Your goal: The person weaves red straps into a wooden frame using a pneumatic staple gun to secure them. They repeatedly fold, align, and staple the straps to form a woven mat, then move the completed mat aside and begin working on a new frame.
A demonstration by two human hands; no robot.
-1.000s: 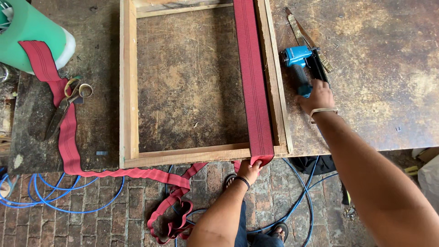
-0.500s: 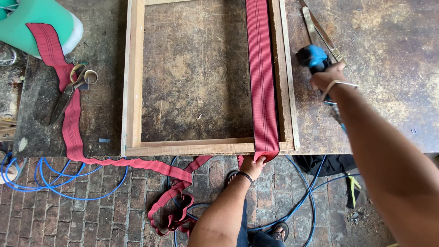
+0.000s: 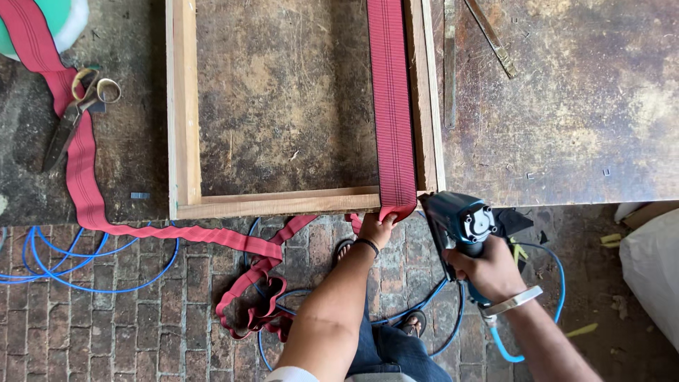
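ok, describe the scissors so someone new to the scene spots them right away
Start at the wooden frame on the worn workbench, then look left past its left rail. The scissors lie there across the red webbing strap, metal loop handles pointing up-right. They are the only tool on that side, far from both hands.

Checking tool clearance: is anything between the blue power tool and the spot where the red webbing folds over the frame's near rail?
Nothing visible. The right hand holds the blue tool just right of the webbing, which the left hand pulls over the wooden frame.
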